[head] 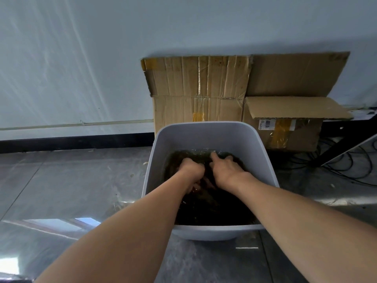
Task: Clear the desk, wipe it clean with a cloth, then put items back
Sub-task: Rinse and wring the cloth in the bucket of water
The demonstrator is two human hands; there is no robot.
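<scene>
1. Forearms, both bare, reach forward and down from the bottom edge of the head view and meet inside a pale grey plastic bin (204, 135) on the floor (81, 180).
2. We see the left hand (191, 167) bent down at the wrist, knuckles up. Its fingers are curled under into a tight fist, sunk in dark water (195, 153). They close round a dark cloth (210, 203) that fills the near half of the bin.
3. We see the right hand (225, 168) just beside the left, almost touching it, back of the hand up. Its index finger stretches forward across the water's surface. The other fingers bend down into the dark mass. We cannot tell whether this hand has hold of the cloth or only presses on it, as the water hides the fingertips.
4. The cloth lies soaked in the bin, under and between both hands. It is hard to separate from the murky water.
5. Behind the bin, flattened and open cardboard boxes (200, 86) lean against a pale wall (81, 58).
6. To the right, black cables (346, 166) trail over the glossy grey floor.
</scene>
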